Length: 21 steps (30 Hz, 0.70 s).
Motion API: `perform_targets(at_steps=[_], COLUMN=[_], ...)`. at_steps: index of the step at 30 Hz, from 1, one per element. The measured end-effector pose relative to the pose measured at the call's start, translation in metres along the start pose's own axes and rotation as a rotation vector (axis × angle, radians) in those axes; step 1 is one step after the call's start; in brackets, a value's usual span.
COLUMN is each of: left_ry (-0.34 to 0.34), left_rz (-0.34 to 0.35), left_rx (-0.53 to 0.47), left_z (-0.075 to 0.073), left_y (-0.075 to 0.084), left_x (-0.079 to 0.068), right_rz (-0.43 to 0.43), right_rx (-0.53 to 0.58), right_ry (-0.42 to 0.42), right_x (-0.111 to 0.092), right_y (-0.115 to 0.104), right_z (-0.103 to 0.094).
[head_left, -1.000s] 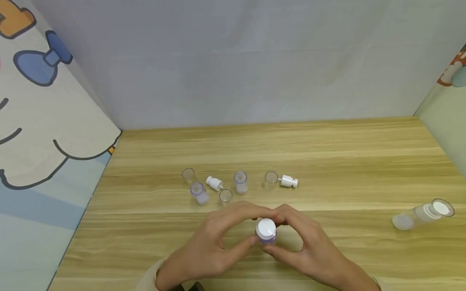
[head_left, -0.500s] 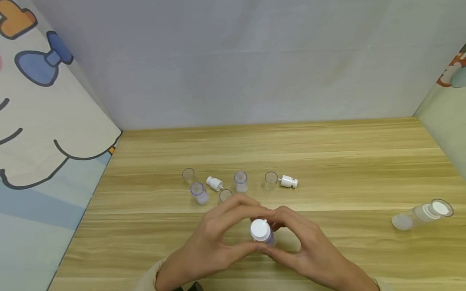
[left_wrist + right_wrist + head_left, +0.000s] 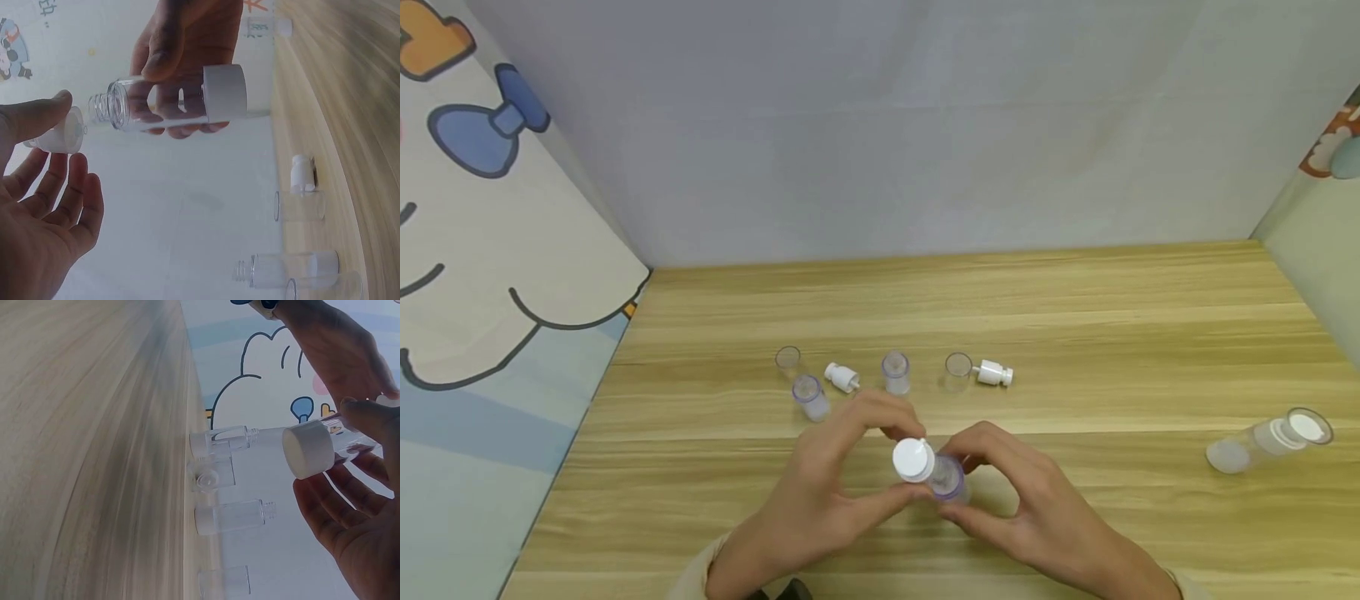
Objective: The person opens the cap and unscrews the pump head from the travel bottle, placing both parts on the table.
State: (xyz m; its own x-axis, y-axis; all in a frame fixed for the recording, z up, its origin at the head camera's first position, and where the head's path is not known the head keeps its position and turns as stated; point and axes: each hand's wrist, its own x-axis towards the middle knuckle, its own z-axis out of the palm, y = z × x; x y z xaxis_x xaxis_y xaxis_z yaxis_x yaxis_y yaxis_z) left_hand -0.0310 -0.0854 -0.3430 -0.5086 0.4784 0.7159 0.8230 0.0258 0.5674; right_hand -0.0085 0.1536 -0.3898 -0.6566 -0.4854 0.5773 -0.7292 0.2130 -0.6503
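My left hand (image 3: 823, 496) pinches a white pump head (image 3: 913, 460) between thumb and fingers. Beside it, my right hand (image 3: 1026, 504) grips a clear bottle (image 3: 947, 480) whose rim looks purple from above. In the left wrist view, the bottle (image 3: 165, 103) has a white base and a bare threaded neck. A small gap separates that neck from the pump head (image 3: 65, 131). The right wrist view shows the bottle's white base (image 3: 308, 450) under my right hand; the pump head is mostly hidden at that view's right edge.
Behind my hands stand two open bottles (image 3: 896, 373), clear caps (image 3: 958, 367) and two loose pump heads, one left (image 3: 842, 377) and one right (image 3: 995, 373). A capped bottle (image 3: 1262, 446) stands far right. A pale wall (image 3: 925, 133) closes off the table's (image 3: 1075, 317) back.
The pump head was on top of the bottle; my left hand has lifted it off and moved it left, exposing the bottle's opening. My right hand stays nearly still. A clear cap is now covered by my left hand.
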Motion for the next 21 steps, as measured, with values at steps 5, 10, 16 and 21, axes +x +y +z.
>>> perform_targets(at_steps=[5, 10, 16, 21], left_ry=[0.035, 0.080, 0.168, 0.206], left_rz=[-0.056, -0.134, -0.173, -0.254], left_rx=[0.011, 0.045, 0.119, 0.236], left_z=[-0.007, -0.015, -0.028, -0.039], left_y=[-0.003, -0.002, -0.003, -0.005], left_x=[-0.005, -0.011, -0.017, -0.025], right_rz=[0.030, 0.052, 0.060, 0.059], right_rx=[-0.017, -0.028, -0.033, -0.036], right_ry=[-0.001, 0.004, 0.013, 0.017], right_x=[-0.001, -0.003, -0.005, -0.006], right_y=[0.000, 0.000, 0.001, 0.002], right_z=[-0.001, -0.002, -0.004, -0.005])
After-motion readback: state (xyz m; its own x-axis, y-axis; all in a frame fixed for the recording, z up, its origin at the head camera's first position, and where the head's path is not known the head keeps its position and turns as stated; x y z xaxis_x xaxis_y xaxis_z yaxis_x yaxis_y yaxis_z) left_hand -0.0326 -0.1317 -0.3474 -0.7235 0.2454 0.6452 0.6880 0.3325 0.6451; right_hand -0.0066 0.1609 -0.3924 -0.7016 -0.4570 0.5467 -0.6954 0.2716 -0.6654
